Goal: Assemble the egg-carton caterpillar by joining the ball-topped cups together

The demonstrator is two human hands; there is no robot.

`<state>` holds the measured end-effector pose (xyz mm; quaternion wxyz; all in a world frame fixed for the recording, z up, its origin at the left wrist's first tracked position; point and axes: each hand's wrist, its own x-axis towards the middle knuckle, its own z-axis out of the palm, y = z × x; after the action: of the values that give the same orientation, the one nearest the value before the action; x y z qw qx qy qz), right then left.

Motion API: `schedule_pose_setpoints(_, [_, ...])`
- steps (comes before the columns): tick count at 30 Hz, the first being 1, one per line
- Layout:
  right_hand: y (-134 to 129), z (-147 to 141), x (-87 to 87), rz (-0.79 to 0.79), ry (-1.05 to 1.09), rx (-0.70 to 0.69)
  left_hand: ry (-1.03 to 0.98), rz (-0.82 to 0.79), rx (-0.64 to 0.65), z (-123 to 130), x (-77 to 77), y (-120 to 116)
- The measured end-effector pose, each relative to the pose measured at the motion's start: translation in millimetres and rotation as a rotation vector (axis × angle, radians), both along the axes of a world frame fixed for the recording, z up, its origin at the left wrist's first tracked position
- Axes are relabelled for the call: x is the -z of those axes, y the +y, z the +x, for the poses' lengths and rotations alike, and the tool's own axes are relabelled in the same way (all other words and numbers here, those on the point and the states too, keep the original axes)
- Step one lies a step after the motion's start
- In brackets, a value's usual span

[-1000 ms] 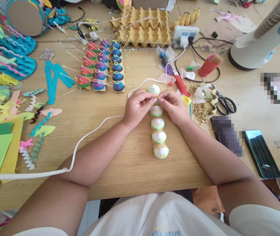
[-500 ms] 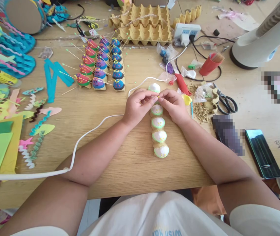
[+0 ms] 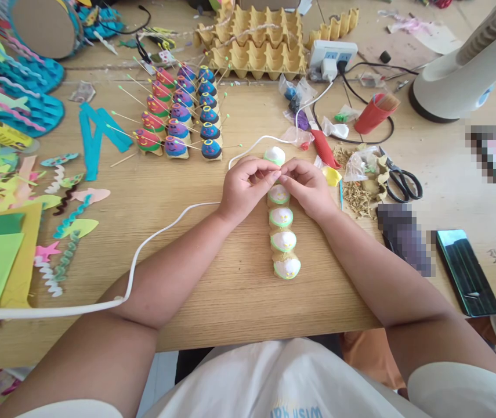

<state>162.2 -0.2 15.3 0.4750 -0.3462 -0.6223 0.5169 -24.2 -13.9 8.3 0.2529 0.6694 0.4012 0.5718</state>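
Note:
My left hand (image 3: pixel 248 187) and my right hand (image 3: pixel 307 187) meet fingertip to fingertip, each in a pinch. The tiny piece of yellow clay between them is almost wholly covered by the fingers now. Beneath and around the hands runs an egg-carton strip (image 3: pixel 284 255) of several bumps. White domes (image 3: pixel 281 217) with pale green rims top the bumps, and small yellow marks show on the nearer ones. The farthest white dome (image 3: pixel 274 155) sits just beyond my fingertips. To the right of my right hand lies a yellow clay lump (image 3: pixel 331 176).
Painted carton strips (image 3: pixel 177 129) with thin sticks poking out stand at the back left. A white cable (image 3: pixel 156 232) crosses my left forearm. Scissors (image 3: pixel 404 183), a red cup (image 3: pixel 376 114), a phone (image 3: pixel 467 271) and a power strip (image 3: pixel 332 55) lie rightward; paper cut-outs (image 3: pixel 4 180) leftward.
Both hands stay in nearly the same place. The yellow speck that showed between the fingertips is now mostly hidden. The whole view has shifted very slightly.

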Motion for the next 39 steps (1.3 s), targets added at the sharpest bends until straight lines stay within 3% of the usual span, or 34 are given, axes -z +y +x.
schedule_pose_setpoints(11, [0.0, -0.2, 0.7, -0.013, 0.020, 0.010, -0.158, -0.111, 0.092, 1.9, 6.4, 1.5])
schedule_pose_setpoints(39, [-2.0, 0.7, -1.2, -0.002, 0.005, 0.018, -0.133, -0.076, 0.052, 3.0, 7.2, 2.8])
